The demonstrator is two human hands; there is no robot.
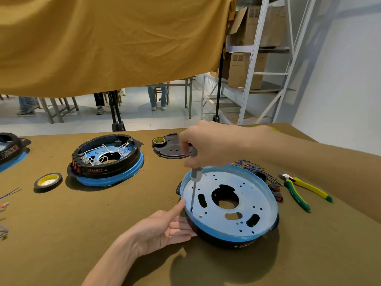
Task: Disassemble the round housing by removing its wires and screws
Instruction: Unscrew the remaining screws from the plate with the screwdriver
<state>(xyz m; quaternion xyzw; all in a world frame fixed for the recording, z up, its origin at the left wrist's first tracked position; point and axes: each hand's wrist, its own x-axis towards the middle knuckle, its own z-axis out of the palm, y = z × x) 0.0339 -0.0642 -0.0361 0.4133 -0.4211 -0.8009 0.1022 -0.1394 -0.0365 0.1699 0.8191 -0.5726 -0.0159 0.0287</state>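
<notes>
While your right hand (pixel 206 144) grips the screwdriver (pixel 193 178) with its tip down on the near-left part of the plate, the round housing (pixel 229 205) sits on the brown table (pixel 82 234) before you: a black shell with a blue rim, holding a pale perforated plate. Your left hand (pixel 162 230) lies flat and relaxed against its left wall, forefinger touching the rim. Right of it lie the pliers (pixel 303 189); behind-left, a second housing (pixel 106 158) holds white wires.
</notes>
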